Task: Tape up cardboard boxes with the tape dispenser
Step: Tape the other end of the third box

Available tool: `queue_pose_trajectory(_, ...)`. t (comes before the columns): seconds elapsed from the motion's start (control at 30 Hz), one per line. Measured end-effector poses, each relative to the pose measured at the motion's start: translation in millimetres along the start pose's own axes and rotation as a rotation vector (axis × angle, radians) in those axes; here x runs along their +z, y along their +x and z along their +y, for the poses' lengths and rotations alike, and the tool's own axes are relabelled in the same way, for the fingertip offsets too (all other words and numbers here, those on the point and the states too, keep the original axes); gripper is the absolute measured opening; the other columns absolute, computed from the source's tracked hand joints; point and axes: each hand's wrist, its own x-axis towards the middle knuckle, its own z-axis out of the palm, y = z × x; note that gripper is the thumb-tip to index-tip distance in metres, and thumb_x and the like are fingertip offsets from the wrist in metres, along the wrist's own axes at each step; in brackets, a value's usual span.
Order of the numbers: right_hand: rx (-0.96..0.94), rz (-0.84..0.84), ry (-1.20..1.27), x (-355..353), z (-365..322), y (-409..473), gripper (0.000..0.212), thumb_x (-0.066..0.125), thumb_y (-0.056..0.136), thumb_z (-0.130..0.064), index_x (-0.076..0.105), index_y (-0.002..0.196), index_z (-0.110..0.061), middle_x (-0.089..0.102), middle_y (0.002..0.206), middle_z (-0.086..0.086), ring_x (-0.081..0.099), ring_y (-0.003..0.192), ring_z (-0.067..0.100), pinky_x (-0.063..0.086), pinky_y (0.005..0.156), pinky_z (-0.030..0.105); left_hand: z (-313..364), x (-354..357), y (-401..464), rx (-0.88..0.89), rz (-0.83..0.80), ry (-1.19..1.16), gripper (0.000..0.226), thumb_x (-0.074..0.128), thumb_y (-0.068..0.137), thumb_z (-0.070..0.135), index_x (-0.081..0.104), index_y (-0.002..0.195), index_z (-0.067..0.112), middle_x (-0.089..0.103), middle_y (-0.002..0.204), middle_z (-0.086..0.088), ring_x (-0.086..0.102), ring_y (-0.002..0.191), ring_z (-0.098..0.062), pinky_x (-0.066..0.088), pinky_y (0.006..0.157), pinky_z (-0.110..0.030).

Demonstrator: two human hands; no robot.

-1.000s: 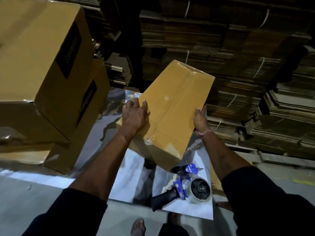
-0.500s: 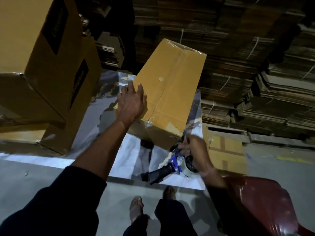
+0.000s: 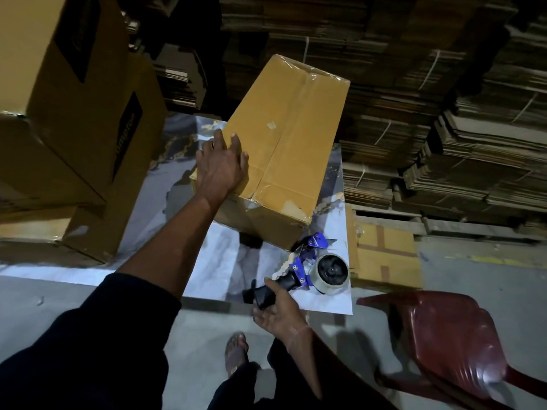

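Note:
A long brown cardboard box (image 3: 290, 137) lies on a marbled white table (image 3: 207, 255), its centre seam and near end covered in clear tape. My left hand (image 3: 220, 165) rests flat on the box's near left edge, fingers spread. A blue tape dispenser (image 3: 307, 272) with a black handle and a clear tape roll lies on the table just in front of the box. My right hand (image 3: 278, 309) curls around the black handle from below, palm up.
Two large brown boxes (image 3: 74, 113) with black labels are stacked at the left on the table. A red plastic chair (image 3: 444, 338) stands at the lower right. Bundles of flat cardboard (image 3: 444, 113) fill the background. My feet show on the grey floor below.
My right hand left the box's right side, dropped to the dispenser and has moved from the roll to the handle. The left hand stayed on the box.

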Motion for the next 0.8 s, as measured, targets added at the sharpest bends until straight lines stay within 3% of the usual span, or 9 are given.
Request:
queue_pose_trajectory(0.07, -0.058, 0.064, 0.036, 7.0, -0.6, 3.3, 0.033, 0.079, 0.086, -0.029, 0.065, 0.105, -0.005, 0.067, 0.090, 0.017, 0.062, 0.074, 0.028, 0.055, 0.059, 0.033, -0.5, 1.3, 0.8, 0.001, -0.001, 0.003, 0.056, 0.037, 0.107, 0.048, 0.036, 0.153, 0.016, 0.031, 0.158, -0.025, 0.042, 0.134, -0.050, 0.038, 0.105, -0.058)
queue_pose_trajectory(0.13, -0.122, 0.068, 0.181, 12.1, -4.0, 7.3, 0.010, 0.068, 0.089, -0.012, 0.061, 0.089, -0.005, 0.065, 0.079, 0.014, 0.061, 0.069, 0.026, 0.050, 0.058, 0.034, -1.1, 1.5, 0.8, 0.001, -0.005, 0.007, 0.056, 0.037, 0.107, 0.049, 0.036, 0.153, 0.017, 0.031, 0.158, -0.025, 0.042, 0.134, -0.049, 0.039, 0.105, -0.058)
queue_pose_trajectory(0.23, -0.169, -0.058, 0.482, 14.9, -14.5, 10.1, 0.022, 0.046, 0.094, -0.003, 0.050, 0.073, -0.007, 0.054, 0.061, 0.009, 0.051, 0.058, 0.023, 0.044, 0.060, 0.033, -1.5, 0.5, 0.6, 0.012, 0.000, 0.014, 0.056, 0.037, 0.107, 0.049, 0.035, 0.153, 0.017, 0.031, 0.157, -0.025, 0.042, 0.134, -0.049, 0.039, 0.104, -0.057)
queue_pose_trajectory(0.3, -0.181, -0.084, 0.565, 10.3, -23.1, 13.2, 0.029, 0.047, 0.098, -0.006, 0.051, 0.070, -0.007, 0.054, 0.057, 0.008, 0.054, 0.050, 0.021, 0.048, 0.053, 0.030, -2.0, -0.9, 1.1, 0.008, 0.004, 0.024, 0.057, 0.036, 0.107, 0.050, 0.035, 0.153, 0.018, 0.032, 0.157, -0.024, 0.043, 0.133, -0.048, 0.040, 0.103, -0.057)
queue_pose_trajectory(0.4, -0.239, -0.067, 0.533, -0.8, -29.2, 15.8, 0.033, 0.047, 0.097, -0.005, 0.041, 0.065, -0.015, 0.042, 0.048, 0.000, 0.041, 0.038, 0.015, 0.036, 0.047, 0.024, -0.8, -0.7, 0.0, 0.007, -0.003, 0.035, 0.057, 0.036, 0.107, 0.050, 0.035, 0.153, 0.018, 0.032, 0.156, -0.023, 0.044, 0.132, -0.048, 0.040, 0.102, -0.056)
queue_pose_trajectory(0.5, -0.248, -0.064, 0.527, -11.4, -31.2, 15.3, 0.033, 0.049, 0.093, -0.008, 0.037, 0.064, -0.018, 0.035, 0.052, 0.000, 0.034, 0.042, 0.016, 0.031, 0.044, 0.023, 0.6, -0.3, 0.4, -0.006, -0.012, 0.033, 0.057, 0.036, 0.106, 0.051, 0.035, 0.153, 0.019, 0.032, 0.157, -0.022, 0.043, 0.133, -0.047, 0.039, 0.103, -0.057)
queue_pose_trajectory(0.8, -0.423, 0.047, 0.418, -47.5, -67.9, -35.6, 0.022, 0.058, 0.096, -0.008, 0.054, 0.075, -0.011, 0.048, 0.057, 0.003, 0.043, 0.046, 0.018, 0.039, 0.049, 0.028, 14.0, -1.0, -10.0, -0.030, 0.009, 0.012, 0.055, 0.040, 0.105, 0.049, 0.038, 0.151, 0.017, 0.032, 0.157, -0.024, 0.043, 0.130, -0.048, 0.038, 0.100, -0.058)
